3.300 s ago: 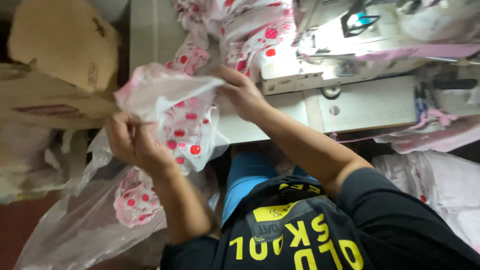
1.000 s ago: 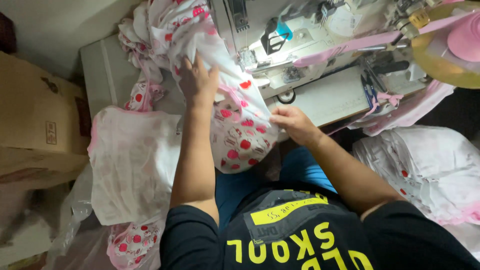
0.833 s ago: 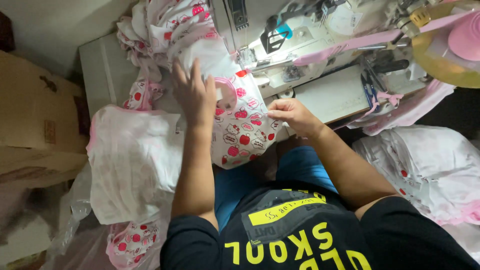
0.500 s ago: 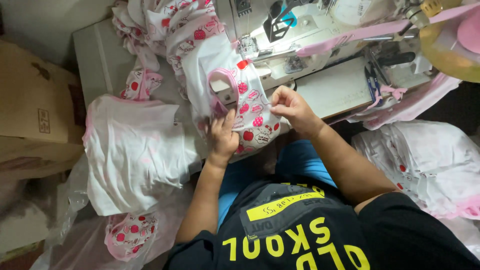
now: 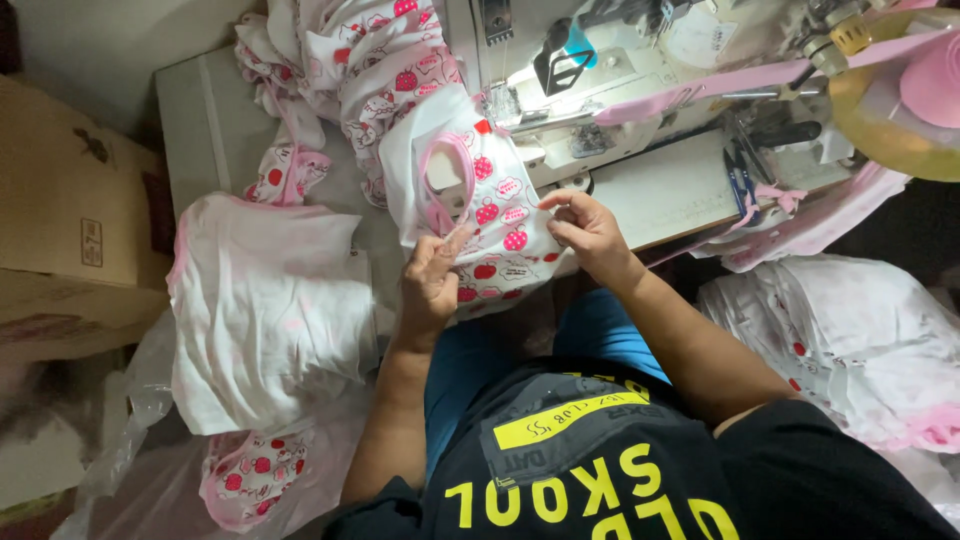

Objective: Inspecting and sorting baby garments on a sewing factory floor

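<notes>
A small white garment (image 5: 490, 215) printed with red strawberries and edged in pink lies at the front of the sewing table, its pink-bound opening facing up. My left hand (image 5: 432, 280) pinches the pink edge at the garment's lower left. My right hand (image 5: 585, 228) grips the cloth at its right side, fingers curled. Just beyond the garment sits the sewing machine (image 5: 600, 70), its lit needle area close to the cloth's far edge.
A heap of the same printed pieces (image 5: 350, 60) lies at the back of the table. A stack of white pieces (image 5: 265, 310) rests at my left, another pile (image 5: 850, 340) at my right. Cardboard boxes (image 5: 70, 210) stand left. Scissors (image 5: 738, 180) lie right of the machine.
My left hand drew back from the far pile to the garment's near edge. The garment now lies closer to me, and my right hand rose to grip its right side.
</notes>
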